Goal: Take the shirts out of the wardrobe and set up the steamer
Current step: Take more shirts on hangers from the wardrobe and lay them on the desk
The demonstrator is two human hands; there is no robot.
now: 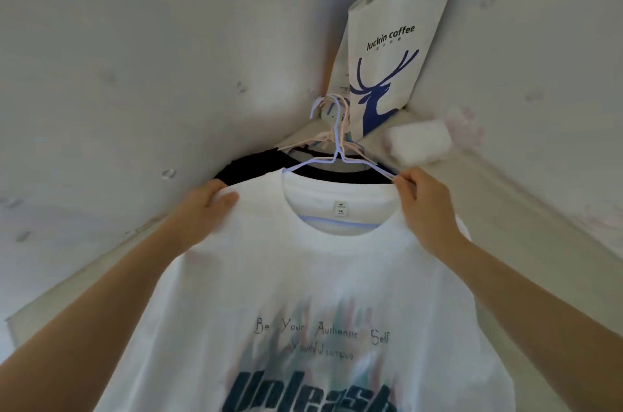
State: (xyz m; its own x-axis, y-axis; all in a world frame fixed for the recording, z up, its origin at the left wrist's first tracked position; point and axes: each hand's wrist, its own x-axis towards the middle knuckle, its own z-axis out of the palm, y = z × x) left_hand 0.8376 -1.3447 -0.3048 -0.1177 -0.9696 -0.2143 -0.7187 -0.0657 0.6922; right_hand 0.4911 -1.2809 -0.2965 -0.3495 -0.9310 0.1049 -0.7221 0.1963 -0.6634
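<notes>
On hanger (337, 155): white shirt (313, 276), both-hand grip.

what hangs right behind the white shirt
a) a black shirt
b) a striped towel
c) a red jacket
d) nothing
a: a black shirt shows just behind the white shirt, whose shoulders the left hand and right hand grip.
</notes>
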